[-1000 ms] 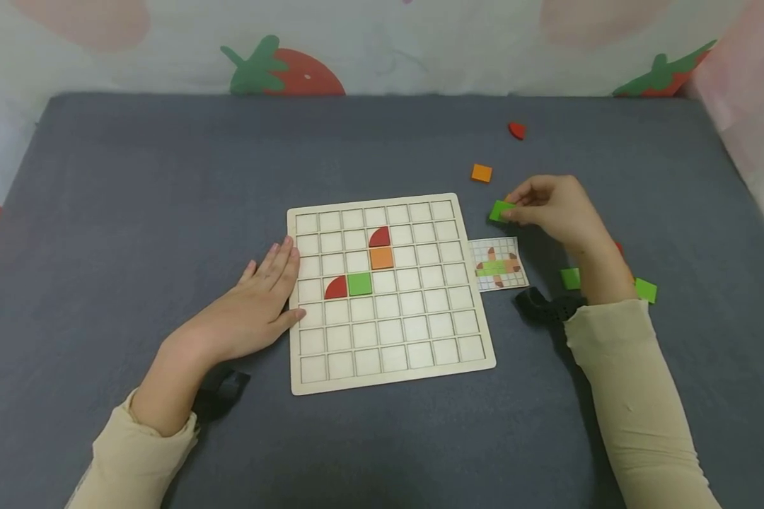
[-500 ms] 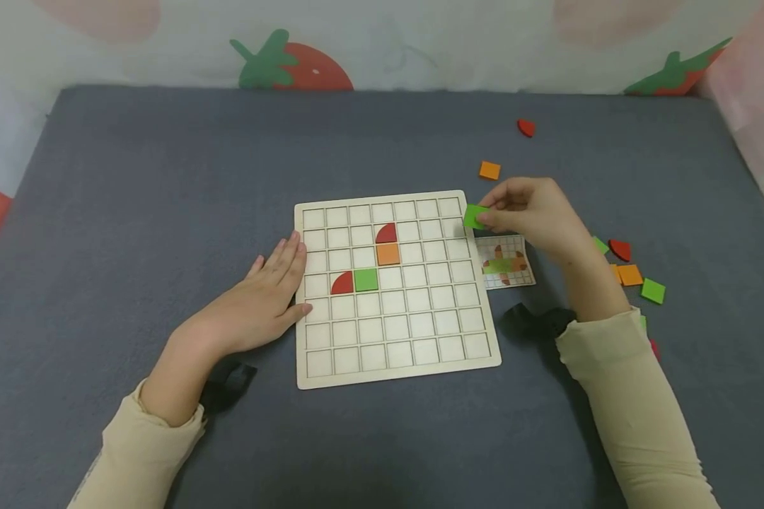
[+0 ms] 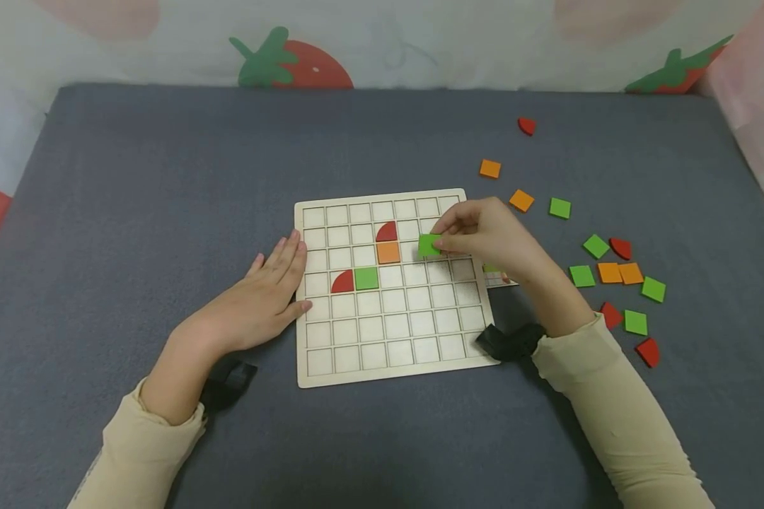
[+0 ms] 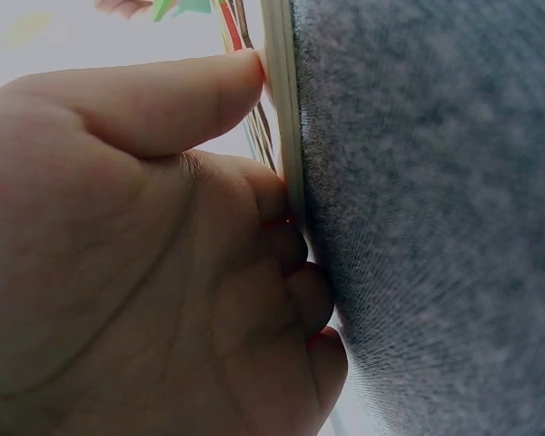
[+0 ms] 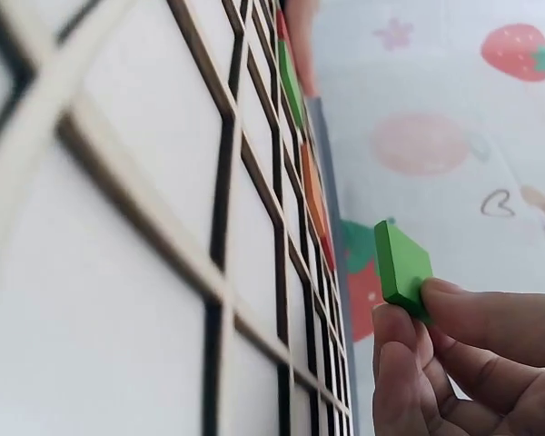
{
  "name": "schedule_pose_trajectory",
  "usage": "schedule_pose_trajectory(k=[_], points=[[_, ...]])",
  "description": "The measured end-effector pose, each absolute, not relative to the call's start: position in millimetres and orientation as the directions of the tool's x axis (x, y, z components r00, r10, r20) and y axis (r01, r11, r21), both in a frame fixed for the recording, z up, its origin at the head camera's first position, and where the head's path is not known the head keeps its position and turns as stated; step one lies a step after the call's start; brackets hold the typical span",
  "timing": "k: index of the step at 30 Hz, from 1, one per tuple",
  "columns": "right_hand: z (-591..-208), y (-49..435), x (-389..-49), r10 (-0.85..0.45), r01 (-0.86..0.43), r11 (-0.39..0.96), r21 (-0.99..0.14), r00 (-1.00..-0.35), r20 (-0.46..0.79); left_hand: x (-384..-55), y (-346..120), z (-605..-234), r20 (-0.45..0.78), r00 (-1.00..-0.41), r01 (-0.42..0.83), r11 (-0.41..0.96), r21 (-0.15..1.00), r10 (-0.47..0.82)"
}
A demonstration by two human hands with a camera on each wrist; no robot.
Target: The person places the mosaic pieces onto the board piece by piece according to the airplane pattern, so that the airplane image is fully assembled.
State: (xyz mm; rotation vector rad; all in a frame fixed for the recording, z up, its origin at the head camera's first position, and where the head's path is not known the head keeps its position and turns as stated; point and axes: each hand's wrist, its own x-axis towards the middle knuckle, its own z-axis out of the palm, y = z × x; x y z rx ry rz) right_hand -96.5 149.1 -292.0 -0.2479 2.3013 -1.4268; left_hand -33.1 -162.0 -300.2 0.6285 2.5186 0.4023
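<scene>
A white grid board (image 3: pixel 395 378) with a pale wooden frame lies on the dark cloth. My left hand (image 3: pixel 255 300) rests flat against its left edge, fingers straight; in the left wrist view the thumb (image 4: pixel 182 100) reaches over the rim. Between thumb and fingers, my right hand (image 3: pixel 493 237) pinches a green square tile (image 3: pixel 429 245) above the board's right half. The right wrist view shows this tile (image 5: pixel 404 268) raised off the grid. Set in the board are a red quarter-circle (image 3: pixel 386 232) above an orange square (image 3: pixel 388 252), and another red quarter-circle (image 3: pixel 342 281) beside a green square (image 3: pixel 366 278).
A pattern card (image 3: pixel 493 278) peeks out at the board's right edge, mostly hidden by my right hand. Several loose tiles lie to the right, such as a green one (image 3: pixel 653 289), an orange one (image 3: pixel 490 169) and a red one (image 3: pixel 526 126).
My right hand has carried the green tile leftward, from the cloth right of the board to over the grid, uncovering loose tiles at the right. My left hand keeps its place on the board.
</scene>
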Motion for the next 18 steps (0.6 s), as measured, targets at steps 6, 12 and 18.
schedule_pose_trajectory(k=[6,12,18], points=[[-294,133,-94,-0.439,0.043,0.485,-0.874,-0.852,-0.285,-33,-161,-299,-0.400,-0.764,0.355,0.848,0.393,0.505],[-295,118,-93,-0.499,0.032,0.485,-0.874,-0.810,-0.307,-34,-161,-298,-0.392,-0.761,0.364,0.841,0.400,0.517],[-297,108,-92,-0.505,0.066,0.497,-0.865,-0.789,-0.350,-34,-161,-296,-0.389,-0.759,0.370,0.838,0.401,0.521]])
